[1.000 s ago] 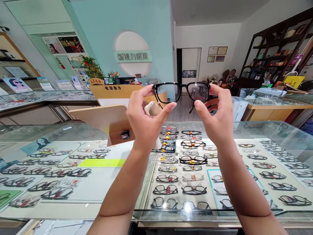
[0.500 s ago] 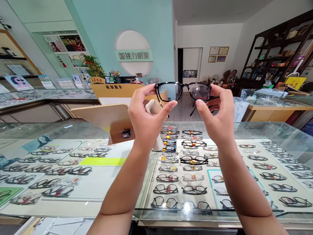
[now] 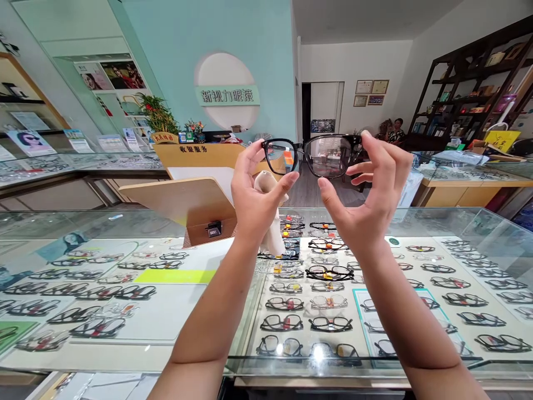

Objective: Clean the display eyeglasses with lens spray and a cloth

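Observation:
A pair of black-framed eyeglasses (image 3: pixel 301 149) is held up in front of me, turned so its right lens looks larger and nearer. My left hand (image 3: pixel 256 194) is closed on the left end of the frame, its thumb under the left lens. A pale cloth (image 3: pixel 272 236) hangs from the same hand. My right hand (image 3: pixel 366 194) grips the right end more loosely: a fingertip rests at the upper right corner, the thumb tip sits by the lower rim, and the other fingers are spread behind.
Below my arms, a glass display case (image 3: pixel 287 353) holds rows of eyeglasses. Behind it stand a slanted wooden board (image 3: pixel 179 200) and a counter (image 3: pixel 200 158). At the back right a person (image 3: pixel 396 130) is near a dark shelf (image 3: pixel 466 83).
The eyeglasses have turned, bringing the right lens nearer to me and the left end slightly away. My right hand has opened wider and shifted right, its fingers less wrapped around the frame.

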Demonstrator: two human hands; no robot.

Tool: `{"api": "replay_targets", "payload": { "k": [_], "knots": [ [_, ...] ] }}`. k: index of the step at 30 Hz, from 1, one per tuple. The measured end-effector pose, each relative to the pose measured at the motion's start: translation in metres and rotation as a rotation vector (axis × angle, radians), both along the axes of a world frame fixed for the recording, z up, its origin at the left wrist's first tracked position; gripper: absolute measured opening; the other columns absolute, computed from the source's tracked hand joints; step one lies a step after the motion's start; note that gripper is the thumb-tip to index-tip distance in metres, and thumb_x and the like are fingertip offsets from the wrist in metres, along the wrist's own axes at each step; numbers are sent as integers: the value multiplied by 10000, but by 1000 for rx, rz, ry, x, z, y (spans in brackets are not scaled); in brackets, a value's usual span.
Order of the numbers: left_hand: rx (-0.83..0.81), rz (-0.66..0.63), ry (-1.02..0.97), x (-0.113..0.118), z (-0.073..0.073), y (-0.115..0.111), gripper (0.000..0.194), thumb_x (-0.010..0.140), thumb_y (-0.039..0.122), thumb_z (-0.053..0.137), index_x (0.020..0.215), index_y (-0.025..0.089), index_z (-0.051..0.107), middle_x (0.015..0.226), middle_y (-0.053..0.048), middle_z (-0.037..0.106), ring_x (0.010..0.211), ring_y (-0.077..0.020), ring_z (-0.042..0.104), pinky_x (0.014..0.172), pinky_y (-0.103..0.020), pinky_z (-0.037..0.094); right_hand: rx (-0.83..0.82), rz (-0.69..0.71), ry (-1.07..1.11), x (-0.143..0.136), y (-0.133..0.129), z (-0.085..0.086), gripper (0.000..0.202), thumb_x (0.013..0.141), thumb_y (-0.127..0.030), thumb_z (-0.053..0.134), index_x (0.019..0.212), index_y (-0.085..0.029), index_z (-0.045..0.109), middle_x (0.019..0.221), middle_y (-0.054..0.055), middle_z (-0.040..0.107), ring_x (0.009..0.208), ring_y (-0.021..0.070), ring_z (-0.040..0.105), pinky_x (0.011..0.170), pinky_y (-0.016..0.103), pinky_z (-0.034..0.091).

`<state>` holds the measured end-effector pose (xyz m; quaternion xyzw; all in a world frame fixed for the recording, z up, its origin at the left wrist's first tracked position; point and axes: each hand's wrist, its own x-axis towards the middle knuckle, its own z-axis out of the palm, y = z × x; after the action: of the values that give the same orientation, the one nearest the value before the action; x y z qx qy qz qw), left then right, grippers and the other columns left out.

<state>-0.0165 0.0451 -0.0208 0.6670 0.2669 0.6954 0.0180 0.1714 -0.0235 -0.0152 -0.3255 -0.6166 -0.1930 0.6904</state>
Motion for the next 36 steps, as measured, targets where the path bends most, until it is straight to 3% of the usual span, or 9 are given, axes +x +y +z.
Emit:
{"api": "replay_targets", "payload": {
  "k": [4, 8, 11, 16, 19, 27, 31, 36],
  "knots": [
    [62, 67, -65, 2, -2, -3, 832, 874, 841, 789, 1491, 330, 567, 1546, -129, 621, 1485, -375, 601, 1158, -554, 565, -60, 40, 46, 1, 3, -3, 587, 1005, -562, 663, 1549, -379, 538, 1540, 123, 560, 1101, 298, 709, 861, 521, 659],
    [162, 170, -120, 4, -4, -7, 901, 834, 896, 782, 1484, 321, 542, 1562, -112, 586, 1479, -370, 568, 947, -499, 626, -112, 158, 56, 10, 11, -3, 518, 1069, -559, 582, 1551, -373, 546, 1558, 121, 574, 1218, 318, 717, 853, 496, 663],
    [206, 226, -134, 5, -5, -12, 905, 813, 900, 799, 1466, 323, 554, 1539, -99, 581, 1432, -359, 579, 842, -493, 610, -165, 215, 90, 19, 19, -2, 461, 1083, -570, 557, 1485, -352, 610, 1439, 111, 663, 1213, 300, 735, 813, 447, 671],
    [176, 289, -100, 4, -8, -19, 942, 784, 923, 790, 1496, 355, 553, 1511, -112, 590, 1040, -286, 703, 737, -457, 590, -208, 320, 228, 30, 29, 0, 367, 1096, -567, 558, 1313, -311, 706, 1142, 57, 732, 833, 173, 759, 696, 341, 631],
    [138, 318, -58, 3, -13, -18, 966, 775, 914, 798, 1537, 384, 530, 1549, -106, 579, 975, -273, 688, 735, -444, 592, -200, 348, 277, 30, 31, 1, 346, 1097, -569, 574, 1242, -288, 715, 1092, 41, 721, 729, 126, 714, 663, 303, 603],
    [127, 250, -46, 5, -14, -13, 945, 786, 910, 794, 1520, 377, 531, 1574, -99, 560, 895, -240, 667, 703, -417, 529, -107, 352, 315, 30, 30, 2, 284, 1090, -566, 601, 1149, -299, 678, 1051, 25, 721, 666, 126, 635, 638, 323, 611],
    [211, 176, -58, 9, -9, -14, 836, 828, 851, 820, 1477, 405, 540, 1511, -56, 588, 702, -149, 528, 627, -409, 456, -108, 321, 277, 34, 32, 1, 321, 1107, -597, 553, 1182, -307, 666, 1059, 35, 715, 679, 137, 637, 615, 329, 610],
    [313, 220, -24, 10, -7, -10, 821, 869, 898, 750, 1456, 373, 522, 1419, -34, 606, 645, -88, 404, 574, -398, 387, -121, 401, 286, 37, 33, 0, 315, 1103, -585, 572, 1199, -302, 672, 1102, 43, 709, 752, 153, 673, 604, 322, 601]
  ]
}}
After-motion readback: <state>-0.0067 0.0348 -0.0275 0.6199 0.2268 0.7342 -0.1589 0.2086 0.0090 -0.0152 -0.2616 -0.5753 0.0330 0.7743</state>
